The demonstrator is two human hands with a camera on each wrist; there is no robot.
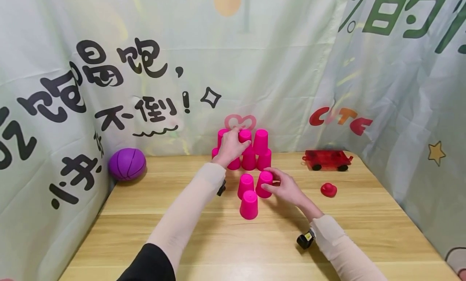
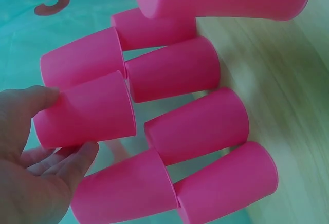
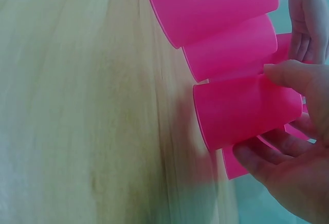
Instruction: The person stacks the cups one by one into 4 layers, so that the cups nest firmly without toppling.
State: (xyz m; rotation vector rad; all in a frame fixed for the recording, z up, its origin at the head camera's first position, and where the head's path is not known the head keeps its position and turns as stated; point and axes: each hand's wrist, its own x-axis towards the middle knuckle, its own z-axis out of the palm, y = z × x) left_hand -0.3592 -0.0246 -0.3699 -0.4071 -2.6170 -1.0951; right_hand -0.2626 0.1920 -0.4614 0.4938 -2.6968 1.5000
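Pink cups stand upside down on the wooden table. At the back, a row of several cups [image 1: 248,159] carries a second row of three. My left hand [image 1: 233,145] pinches the middle cup [image 2: 85,112] of that upper row between thumb and fingers, partly hiding the upper left cup [image 1: 221,136]. The upper right cup [image 1: 260,141] stands beside it. Nearer to me are three more cups: a front one [image 1: 249,206], a left one [image 1: 245,185] and a right one [image 3: 247,112]. My right hand [image 1: 285,186] holds the right one, thumb on one side, fingers on the other.
A purple ball [image 1: 127,164] sits at the table's back left corner. To the right are a red toy cart [image 1: 327,160] with black wheels and a small red hat-shaped object [image 1: 329,190]. Printed cloth [image 1: 284,78] hangs around the table's back and sides.
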